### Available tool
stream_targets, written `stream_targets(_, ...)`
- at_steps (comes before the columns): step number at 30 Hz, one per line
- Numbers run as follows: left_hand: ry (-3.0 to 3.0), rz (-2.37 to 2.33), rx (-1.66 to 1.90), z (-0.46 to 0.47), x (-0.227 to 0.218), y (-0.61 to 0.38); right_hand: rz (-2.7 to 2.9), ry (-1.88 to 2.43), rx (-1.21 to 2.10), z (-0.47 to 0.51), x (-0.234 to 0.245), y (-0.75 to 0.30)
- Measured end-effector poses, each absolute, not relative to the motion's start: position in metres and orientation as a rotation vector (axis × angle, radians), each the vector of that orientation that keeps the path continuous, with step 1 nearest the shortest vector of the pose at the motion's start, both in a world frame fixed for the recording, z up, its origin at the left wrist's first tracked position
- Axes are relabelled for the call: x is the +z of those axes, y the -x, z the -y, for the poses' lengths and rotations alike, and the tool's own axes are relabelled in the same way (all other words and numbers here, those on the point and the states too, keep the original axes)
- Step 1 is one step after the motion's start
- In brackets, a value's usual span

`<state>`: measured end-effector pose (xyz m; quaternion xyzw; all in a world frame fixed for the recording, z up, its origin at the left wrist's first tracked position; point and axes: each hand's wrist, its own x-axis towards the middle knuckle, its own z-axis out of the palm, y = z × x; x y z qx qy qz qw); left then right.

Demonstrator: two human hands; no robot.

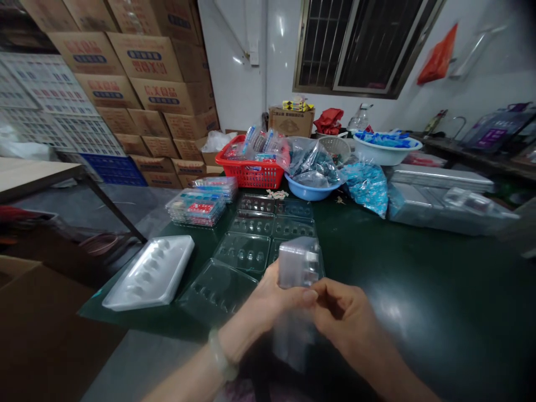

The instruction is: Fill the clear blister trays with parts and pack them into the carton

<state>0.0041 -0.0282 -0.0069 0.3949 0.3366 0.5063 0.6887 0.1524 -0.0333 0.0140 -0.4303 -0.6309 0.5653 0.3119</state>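
My left hand (pixel 274 298), with a pale bangle at the wrist, is closed around a stack of clear plastic blister trays (pixel 293 265) held on edge above the table. Beside its thumb, my right hand (pixel 349 315) has thumb and fingers pinched together at the stack's right edge. What lies between those fingertips is hidden. Single clear trays (pixel 243 251) with moulded bumps lie in two columns on the green table, just beyond my hands. Another, thicker stack of trays (pixel 151 271) rests at the table's left edge.
Packed blister cards (pixel 196 206) are piled at the back left, by a red basket (pixel 251 173). A blue basin (pixel 312 191), a turquoise bag (pixel 366 187) and wrapped tray stacks (pixel 439 206) line the back. Cartons (pixel 154 95) are stacked along the wall.
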Motion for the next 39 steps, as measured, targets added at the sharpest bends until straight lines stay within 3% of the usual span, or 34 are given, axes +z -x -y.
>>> stream_targets(10, -0.753, -0.789, 1.177, 0.021, -0.009, -0.007, 1.789, 1.068, 1.442, 0.029, 0.010, -0.153)
stream_targets(14, -0.718, -0.805, 1.150, 0.020, -0.011, -0.007, 1.863, 1.164, 1.278, 0.029, 0.017, -0.164)
stream_targets(19, -0.602, -0.800, 1.227, 0.021, -0.015, 0.015, 1.932, 1.384, 0.614, -0.003, 0.032, -0.215)
stream_targets(24, -0.615, -0.866, 1.237, 0.029, -0.008, 0.032, 2.385, 1.766, -0.210, -0.092, -0.023, -0.236)
stream_targets(30, -0.690, -0.797, 1.268, 0.030, -0.005, 0.028, 2.426, 1.872, -0.178, -0.180, -0.072, -0.219)
stream_targets(35, -0.553, -0.831, 1.192, 0.021, -0.016, 0.027, 2.337, 1.861, 0.013, -0.199, -0.054, -0.206)
stream_targets(39, -0.494, -0.913, 1.225, 0.012, -0.017, 0.015, 2.329, 1.644, 0.323, -0.144, -0.030, -0.189)
